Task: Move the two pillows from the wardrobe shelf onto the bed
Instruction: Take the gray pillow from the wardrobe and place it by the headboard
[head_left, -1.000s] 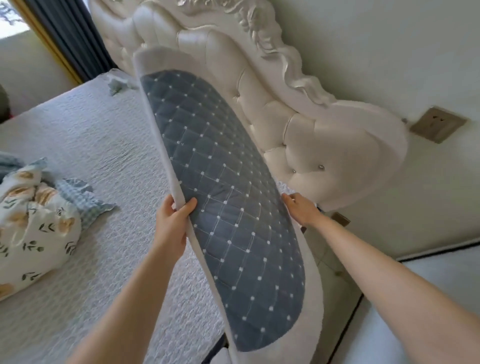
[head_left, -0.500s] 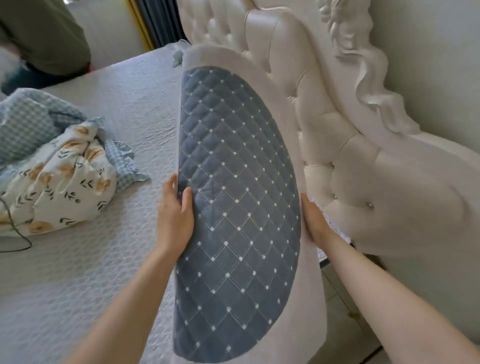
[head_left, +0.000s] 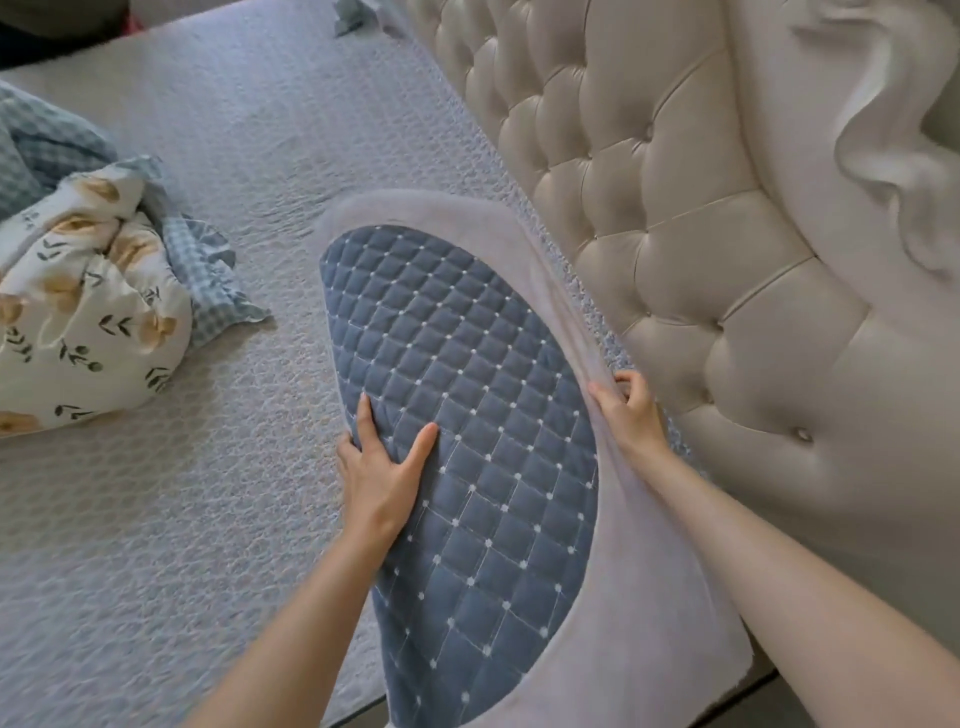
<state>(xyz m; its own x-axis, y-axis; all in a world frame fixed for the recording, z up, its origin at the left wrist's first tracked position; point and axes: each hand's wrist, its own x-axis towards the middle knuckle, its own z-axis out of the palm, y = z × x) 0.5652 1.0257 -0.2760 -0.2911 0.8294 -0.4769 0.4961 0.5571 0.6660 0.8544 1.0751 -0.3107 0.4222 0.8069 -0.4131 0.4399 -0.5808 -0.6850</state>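
Note:
A long pillow (head_left: 467, 374) with a blue quilted face and a pale border lies low over the grey bed (head_left: 208, 493), beside the headboard. My left hand (head_left: 379, 467) grips its left edge, thumb and fingers spread on the blue face. On the right edge, against the headboard, my right hand (head_left: 628, 410) pinches the pale border. Whether the pillow's far end touches the mattress I cannot tell. No second pillow of this kind is in view.
A tufted cream headboard (head_left: 675, 218) runs along the right. A bunched floral and blue-checked quilt (head_left: 88, 312) lies at the bed's left. A small crumpled cloth (head_left: 353, 13) sits at the far end. A person's dark clothing (head_left: 57, 21) shows at the top left.
The pillow has come down from an upright, raised hold to lie low along the bed by the headboard. Both hands kept their grip on its edges.

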